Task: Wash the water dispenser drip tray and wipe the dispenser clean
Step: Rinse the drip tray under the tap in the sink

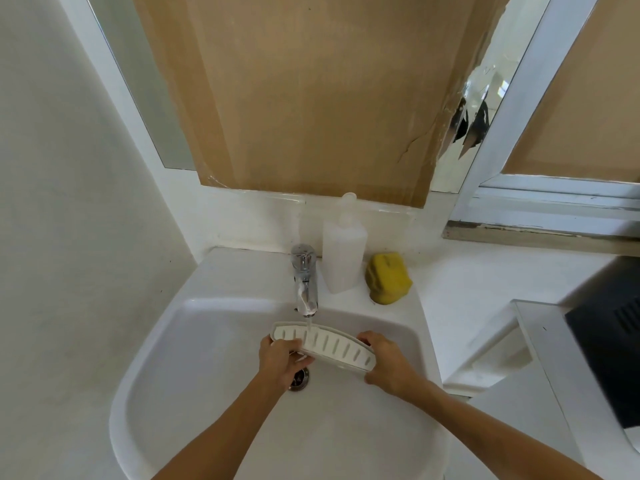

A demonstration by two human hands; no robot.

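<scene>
- The sink (166, 341) is a white basin set against a plain wall, with its drain (299, 379) partly hidden under the left hand.
- The left hand (278, 362) curls its fingers around the left end of the drip tray (323, 342), gripping it from the near side.
- The drip tray, white with a row of slots, sits over the basin between both hands, tilted a little, directly under the tap (305, 282); a thin stream of water falls on its slotted face near the left of centre.
- The right hand (389, 363) holds the tray's right end, thumb on top and fingers wrapped beneath.
- On the sink's back ledge stand a soap bottle (344, 258) and, just beside it, a yellow sponge (388, 277), untouched.
- This looks like the rinsing step; next probably calls for one hand to let go and fetch the sponge or soap while the other keeps the tray steady.
</scene>
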